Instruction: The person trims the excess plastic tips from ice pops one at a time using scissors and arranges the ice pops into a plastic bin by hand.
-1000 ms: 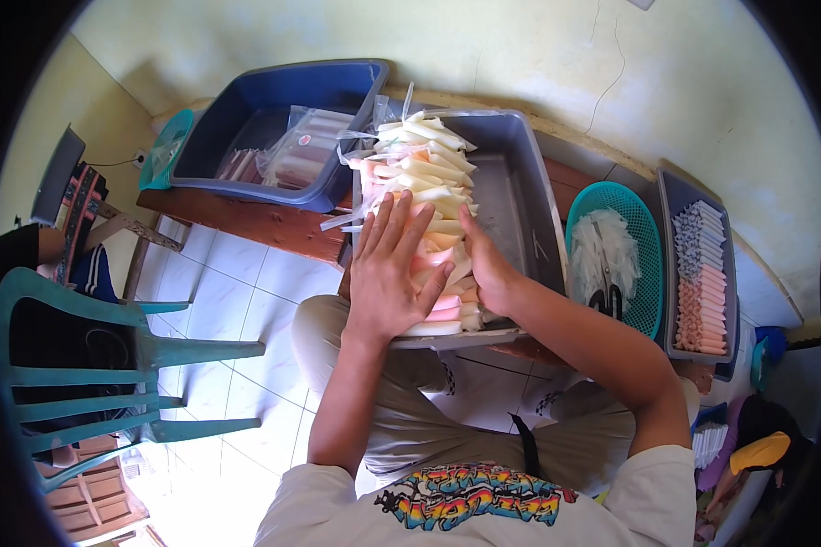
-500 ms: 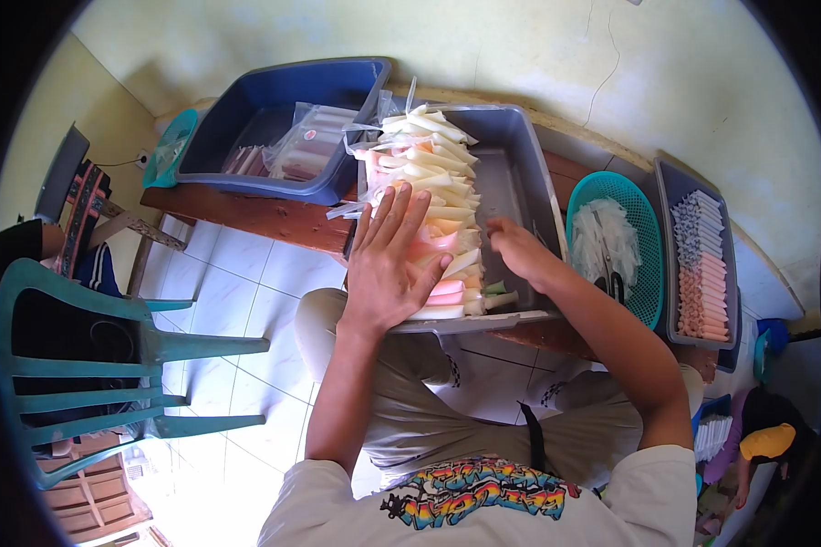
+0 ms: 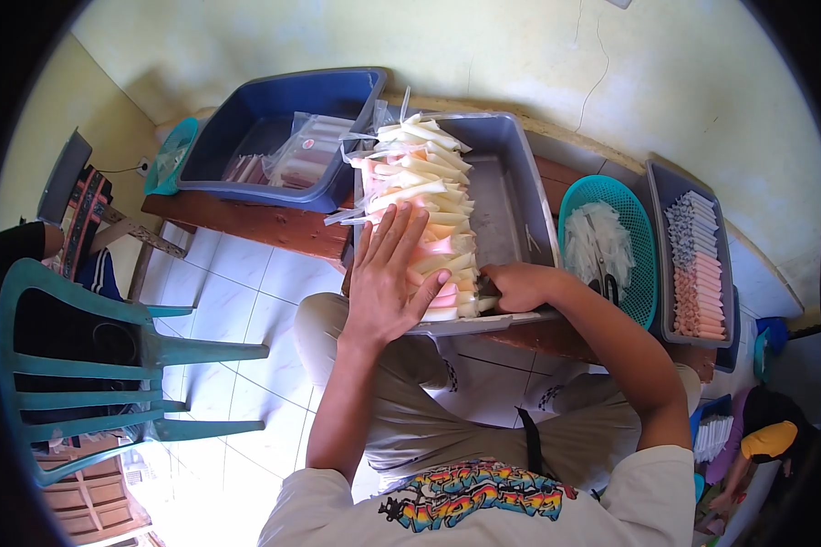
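A grey tray (image 3: 506, 201) stands before me, its left half filled with stacked slim plastic tubes of pale yellow and pink contents (image 3: 429, 187), knotted bags hanging at their left ends. My left hand (image 3: 388, 273) lies flat on the front part of the stack, fingers stretched out and slightly apart. At the tray's front right, low beside the right ends of the tubes, my right hand (image 3: 518, 287) has its fingers curled. Whatever lies between those fingers is hidden by the hand.
On the left is a blue tray (image 3: 287, 191) with bagged tubes. To the right stand a green basket (image 3: 649, 264) with clear wrappers and scissors (image 3: 608, 283), and a grey tray (image 3: 659, 205) of neatly stacked tubes. A green chair (image 3: 91, 369) and another person (image 3: 762, 447) are at the sides.
My right hand has moved down and left, from above the tray's bare part to the tubes' right ends at the front. My left hand stays flat on the stack.
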`<state>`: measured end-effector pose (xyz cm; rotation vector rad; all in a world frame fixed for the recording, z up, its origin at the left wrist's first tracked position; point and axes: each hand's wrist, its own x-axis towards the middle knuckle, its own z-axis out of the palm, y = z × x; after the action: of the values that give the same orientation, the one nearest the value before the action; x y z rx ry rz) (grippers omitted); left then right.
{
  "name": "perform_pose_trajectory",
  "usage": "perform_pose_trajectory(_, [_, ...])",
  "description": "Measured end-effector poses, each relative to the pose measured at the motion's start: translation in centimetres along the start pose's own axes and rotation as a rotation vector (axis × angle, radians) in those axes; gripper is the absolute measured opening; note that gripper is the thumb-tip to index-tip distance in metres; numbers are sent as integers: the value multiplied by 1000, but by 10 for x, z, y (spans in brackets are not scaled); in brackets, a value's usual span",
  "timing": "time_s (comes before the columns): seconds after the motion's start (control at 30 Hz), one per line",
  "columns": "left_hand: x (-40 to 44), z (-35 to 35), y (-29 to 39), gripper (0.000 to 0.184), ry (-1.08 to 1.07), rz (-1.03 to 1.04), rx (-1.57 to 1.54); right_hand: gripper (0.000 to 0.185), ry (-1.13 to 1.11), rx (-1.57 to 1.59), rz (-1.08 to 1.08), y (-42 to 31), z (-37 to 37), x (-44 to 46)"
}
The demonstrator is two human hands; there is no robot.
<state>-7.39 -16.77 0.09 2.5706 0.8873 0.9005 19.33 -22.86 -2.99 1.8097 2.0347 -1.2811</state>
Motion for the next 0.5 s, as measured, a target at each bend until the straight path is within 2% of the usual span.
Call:
perform_pose_trajectory(0.07, [-1,1,0,78,-2,-8,-4,75,-15,-39,33,-1,1,2])
perform_pose_trajectory(0.17, [-1,1,-1,79,-4,-7,-6,66,-58,-25,70,-9,-3,2])
perform_pose_trajectory(0.23, [-1,1,0,77,-4,-14,-11,62,-219,-100,41,-6,-3,10])
perform_pose_trajectory(0.37, [-1,1,1,77,-10,-27,-25,51,-224,-97,33,-3,-1,7])
perform_pose_trajectory(0.47, [-1,1,-1,77,-11,-27,-43,46,-235,-243,-1,16,12,22])
perform_pose_trajectory(0.5, [-1,1,-1,77,-11,-26,-42,44,-247,-360,-104,17,13,24])
